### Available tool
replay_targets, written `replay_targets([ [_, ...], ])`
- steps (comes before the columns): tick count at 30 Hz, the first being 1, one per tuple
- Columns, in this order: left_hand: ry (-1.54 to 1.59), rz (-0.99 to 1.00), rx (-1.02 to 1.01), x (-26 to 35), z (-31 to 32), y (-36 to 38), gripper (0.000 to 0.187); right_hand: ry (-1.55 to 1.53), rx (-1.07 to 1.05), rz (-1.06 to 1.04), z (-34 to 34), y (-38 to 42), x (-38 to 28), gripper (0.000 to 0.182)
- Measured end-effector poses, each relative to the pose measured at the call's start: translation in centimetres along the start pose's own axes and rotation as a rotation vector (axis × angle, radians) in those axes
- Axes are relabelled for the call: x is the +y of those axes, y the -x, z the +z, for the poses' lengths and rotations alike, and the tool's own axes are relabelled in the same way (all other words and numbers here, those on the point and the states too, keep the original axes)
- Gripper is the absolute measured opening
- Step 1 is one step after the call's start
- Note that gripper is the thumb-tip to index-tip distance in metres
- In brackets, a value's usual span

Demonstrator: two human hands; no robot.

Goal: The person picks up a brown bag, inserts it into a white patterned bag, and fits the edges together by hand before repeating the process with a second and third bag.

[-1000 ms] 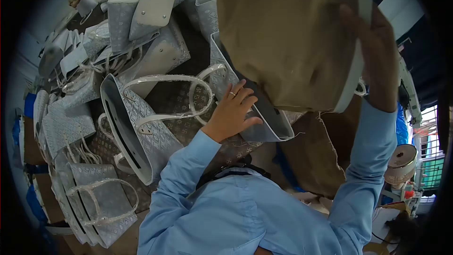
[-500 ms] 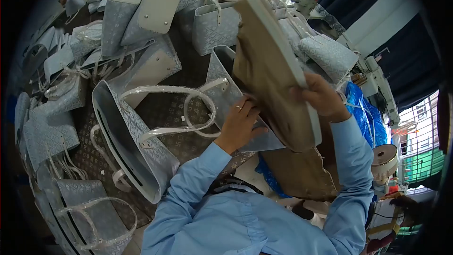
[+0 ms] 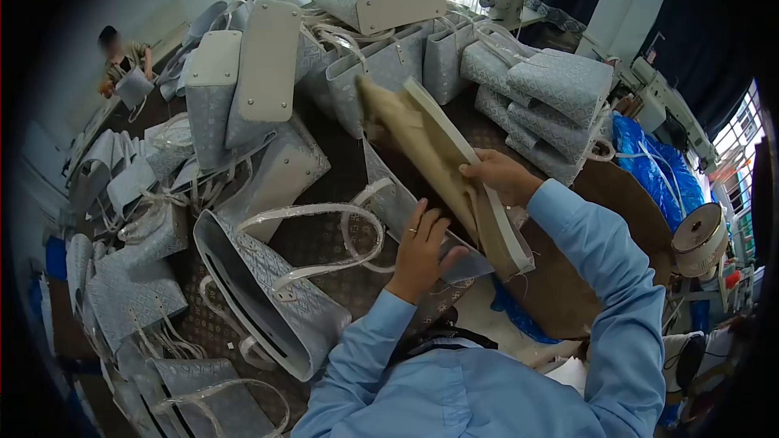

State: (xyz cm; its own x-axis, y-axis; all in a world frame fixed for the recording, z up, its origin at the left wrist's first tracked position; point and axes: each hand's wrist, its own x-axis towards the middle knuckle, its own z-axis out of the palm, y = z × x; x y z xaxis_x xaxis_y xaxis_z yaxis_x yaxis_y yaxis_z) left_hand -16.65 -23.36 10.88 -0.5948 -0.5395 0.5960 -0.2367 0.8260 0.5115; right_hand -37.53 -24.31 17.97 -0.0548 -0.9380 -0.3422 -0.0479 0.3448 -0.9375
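Observation:
My right hand (image 3: 501,177) is closed on the pale edge of a tan bag piece (image 3: 442,158), with the thumb on top. The piece is stiff and folded, has a white band along its side, and its far end is blurred. Below it lies a grey patterned tote bag (image 3: 385,174), partly hidden by the piece. Near that bag's rim is my left hand (image 3: 423,247), fingers stretched and thumb apart, with a ring on one finger. To its left, another grey tote bag (image 3: 284,292) lies tilted with its mouth showing and its handles wrapped in clear plastic.
Many grey bags (image 3: 264,65) are heaped across the dark patterned table (image 3: 324,231). Folded bags (image 3: 560,85) are stacked at right, beside blue plastic (image 3: 657,158) and a thread spool (image 3: 699,231). Sewing machines (image 3: 665,97) stand beyond. A person (image 3: 126,69) sits at far left.
The tan piece has come down and swung so that its broad face shows less. My left hand's fingers have spread and come away from the piece. The head view has shifted.

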Motion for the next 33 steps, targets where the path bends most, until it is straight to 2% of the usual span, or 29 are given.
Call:
replay_targets([
  [1, 0.001, 0.024, 0.003, -0.2, 0.2, 0.1, 0.051, -0.055, 0.068, 0.018, 0.0, -0.3, 0.0, 0.030],
  [2, 0.003, 0.046, 0.008, -0.3, 0.4, 0.0, 0.050, 0.308, 0.085, -0.023, 0.3, -0.4, 0.3, 0.030],
  [3, -0.002, 0.045, 0.017, -0.2, 0.5, -0.2, 0.050, 0.314, 0.080, -0.030, 0.8, -0.3, -0.2, 0.030],
  [5, -0.039, 0.018, -0.009, 0.0, 0.4, -0.2, 0.049, 0.531, 0.032, -0.124, 1.8, 0.3, -1.4, 0.031],
  [9, -0.016, 0.018, 0.012, -0.3, 0.2, -0.2, 0.047, 0.475, 0.049, -0.224, 0.7, -0.5, -3.0, 0.031],
  [11, -0.013, 0.023, -0.011, 0.1, 0.0, -0.3, 0.043, 0.733, 0.066, -0.388, 0.8, -0.4, -2.0, 0.031],
  [15, -0.094, 0.072, -0.019, 0.2, -1.6, -1.1, 0.042, 0.903, 0.032, -0.473, 0.5, -0.5, -1.1, 0.029],
  [17, 0.283, -0.212, 0.243, -0.7, -1.8, -2.6, 0.038, 0.816, -0.104, -0.495, 0.4, 0.2, -1.7, 0.027],
  [18, 0.328, -0.305, 0.425, -1.2, -2.4, -4.0, 0.036, 0.824, -0.111, -0.496, 0.6, 0.3, -1.7, 0.027],
  [19, 0.377, -0.396, 0.611, -1.9, -3.1, -5.9, 0.035, 0.777, -0.112, -0.395, 0.9, 0.5, -1.7, 0.027],
  [22, 0.189, -0.360, 0.732, -7.0, -3.0, -10.0, 0.036, 0.675, -0.122, -0.303, 0.1, 0.2, -0.8, 0.029],
  [24, 0.019, -0.324, 0.440, -10.2, -1.8, -11.0, 0.038, 0.377, -0.050, -0.131, -0.8, 0.3, -1.3, 0.030],
  [26, 0.062, -0.276, 0.473, -8.8, -0.7, -11.3, 0.034, 0.312, -0.091, -0.140, -2.5, 0.4, -0.9, 0.030],
  [28, -0.082, -0.457, -0.057, -8.4, 0.1, -11.4, 0.024, 0.236, -0.141, -0.130, -2.8, 0.3, -0.5, 0.030],
  [29, -0.086, -0.462, -0.056, -8.6, 0.5, -11.8, 0.024, 0.289, -0.150, -0.162, -2.7, 0.2, -0.4, 0.029],
  [31, -0.585, -0.338, -0.533, -8.4, 1.1, -12.5, 0.015, 0.345, -0.168, -0.173, -2.2, 0.1, 0.1, 0.027],
  [33, -0.591, -0.328, -0.549, -9.7, 1.5, -12.0, 0.013, 0.902, -0.068, -0.584, -1.4, -0.7, 0.1, 0.025],
])
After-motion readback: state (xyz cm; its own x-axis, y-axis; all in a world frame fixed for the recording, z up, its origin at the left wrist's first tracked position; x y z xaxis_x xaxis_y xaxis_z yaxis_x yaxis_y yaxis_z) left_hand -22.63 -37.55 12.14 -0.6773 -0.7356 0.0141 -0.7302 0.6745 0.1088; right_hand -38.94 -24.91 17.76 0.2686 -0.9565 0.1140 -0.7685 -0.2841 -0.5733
